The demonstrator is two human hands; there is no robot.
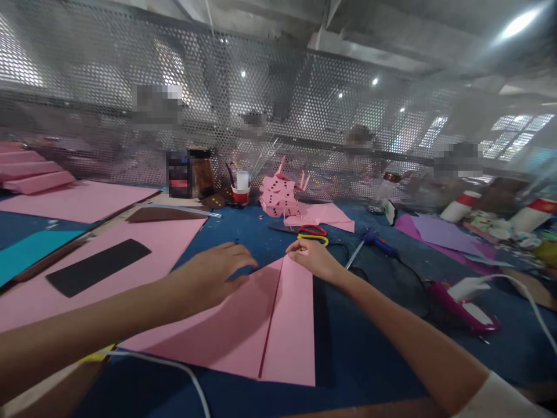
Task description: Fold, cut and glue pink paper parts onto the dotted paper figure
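A large pink sheet (243, 331) lies on the blue table, with a fold or overlapping strip along its right part. My right hand (308, 255) pinches the sheet's top corner between thumb and fingers. Over the left part of the sheet hovers my left hand (221, 273), its fingers apart and holding nothing. Just beyond my right hand are scissors (312, 231) with red and yellow handles. Farther left, a black paper piece (99, 267) rests on another pink sheet (174, 238).
A folded pink paper model (279, 194) and a red-and-white cup (241, 194) stand at the back. On the right are a blue-handled tool (380, 245), a magenta glue gun (467, 310), purple paper (448, 232) and cables. A white cable (174, 364) crosses the front left.
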